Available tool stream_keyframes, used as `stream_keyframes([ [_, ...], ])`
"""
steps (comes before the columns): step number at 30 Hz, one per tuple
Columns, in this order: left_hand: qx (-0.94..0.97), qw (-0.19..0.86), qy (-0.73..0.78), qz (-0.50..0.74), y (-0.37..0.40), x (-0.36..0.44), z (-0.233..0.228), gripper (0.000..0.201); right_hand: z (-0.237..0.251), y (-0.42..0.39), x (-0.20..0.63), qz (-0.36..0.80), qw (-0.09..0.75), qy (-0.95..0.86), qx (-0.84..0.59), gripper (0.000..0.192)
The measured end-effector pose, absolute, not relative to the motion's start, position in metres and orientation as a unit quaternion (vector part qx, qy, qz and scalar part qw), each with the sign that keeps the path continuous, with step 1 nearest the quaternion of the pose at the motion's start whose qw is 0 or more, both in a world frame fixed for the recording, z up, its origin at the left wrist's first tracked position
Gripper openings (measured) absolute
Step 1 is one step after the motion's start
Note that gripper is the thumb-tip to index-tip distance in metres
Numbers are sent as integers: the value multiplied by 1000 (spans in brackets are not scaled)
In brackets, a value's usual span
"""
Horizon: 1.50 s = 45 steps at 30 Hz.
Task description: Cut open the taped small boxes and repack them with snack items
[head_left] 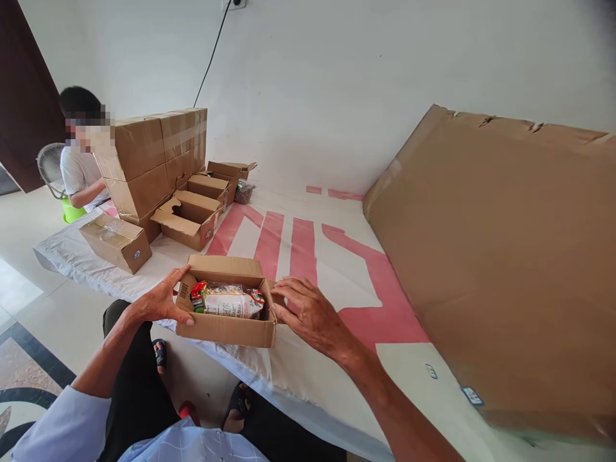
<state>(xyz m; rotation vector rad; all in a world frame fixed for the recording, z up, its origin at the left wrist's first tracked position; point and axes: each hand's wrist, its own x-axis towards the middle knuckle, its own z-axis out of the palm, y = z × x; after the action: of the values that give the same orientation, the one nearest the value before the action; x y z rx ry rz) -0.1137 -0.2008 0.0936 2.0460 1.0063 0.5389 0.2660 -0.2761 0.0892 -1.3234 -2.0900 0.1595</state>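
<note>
An open cardboard box point(226, 330) sits near the front edge of the covered table. Inside it lies a printed plastic food packet point(233, 301), white with red, green and yellow parts; what is under it is hidden. My left hand point(161, 298) grips the box's left end, thumb on the near side and fingers over the far corner. At the opposite end, my right hand point(308, 314) has its thumb and bent fingers on the short end flap point(279, 298).
Left of centre stand a taped closed box point(115, 242), open boxes point(187, 218) and a stack of larger cartons point(144, 167). A clear bag point(244, 191) lies behind them. A large cardboard sheet point(500, 269) leans at right. Another person point(81, 170) sits beyond the cartons.
</note>
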Motion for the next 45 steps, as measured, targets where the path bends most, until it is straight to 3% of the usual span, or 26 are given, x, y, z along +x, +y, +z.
stream_keyframes([
  [6,803,380,396,233,-199,-113,88,135,43,-283,242,194,469,-672,-539,23],
  [11,796,379,403,245,-198,-113,85,134,39,-286,232,212,477,-632,-573,20],
  [17,796,387,400,236,-207,-113,93,130,79,-279,241,78,369,-757,-533,22],
  [23,802,384,393,236,-213,-112,97,137,135,-264,227,161,140,-845,-490,26],
  [28,789,397,402,240,-215,-110,93,139,126,-243,219,113,80,-869,-476,25],
  [36,787,386,399,268,-213,-109,85,141,99,-241,214,86,165,-863,-470,30],
  [45,777,403,406,263,-213,-109,81,141,94,-247,204,209,299,-816,-448,40],
])
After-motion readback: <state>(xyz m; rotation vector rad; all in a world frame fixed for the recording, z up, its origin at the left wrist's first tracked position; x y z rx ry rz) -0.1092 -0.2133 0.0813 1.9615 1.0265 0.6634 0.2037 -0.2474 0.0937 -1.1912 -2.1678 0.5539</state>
